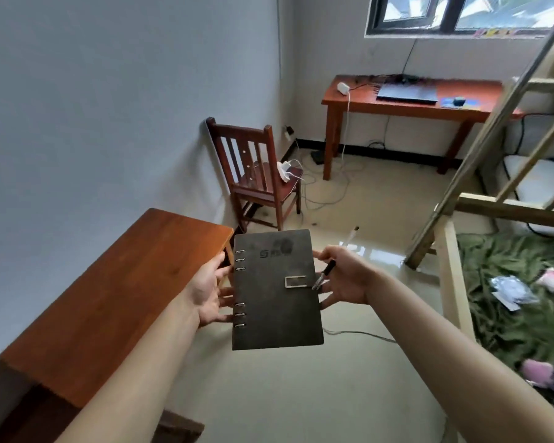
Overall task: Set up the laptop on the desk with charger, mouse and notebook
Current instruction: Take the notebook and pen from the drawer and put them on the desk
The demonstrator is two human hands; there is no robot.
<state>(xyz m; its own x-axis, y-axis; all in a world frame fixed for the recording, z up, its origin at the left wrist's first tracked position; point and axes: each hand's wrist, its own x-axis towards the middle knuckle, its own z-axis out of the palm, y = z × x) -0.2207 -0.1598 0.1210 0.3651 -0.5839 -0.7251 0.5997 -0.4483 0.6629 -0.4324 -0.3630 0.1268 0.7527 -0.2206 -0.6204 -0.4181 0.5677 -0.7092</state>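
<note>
Dark ring-bound notebook (275, 290) sits mid-air, cradled by my left hand (207, 289) and right hand (343, 278), whose grip also pinches a pen (324, 274). I judge: carry level to the far bench (397, 107), beside the laptop (406, 92).

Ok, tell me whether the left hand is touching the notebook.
Touching. The head view shows the left hand with its fingers against the ringed spine edge of the notebook, which is held in the air.

Notebook (275, 289) held between both hands; laptop (406, 92) on far desk (365, 105); chair (256, 174) left of it.
</note>
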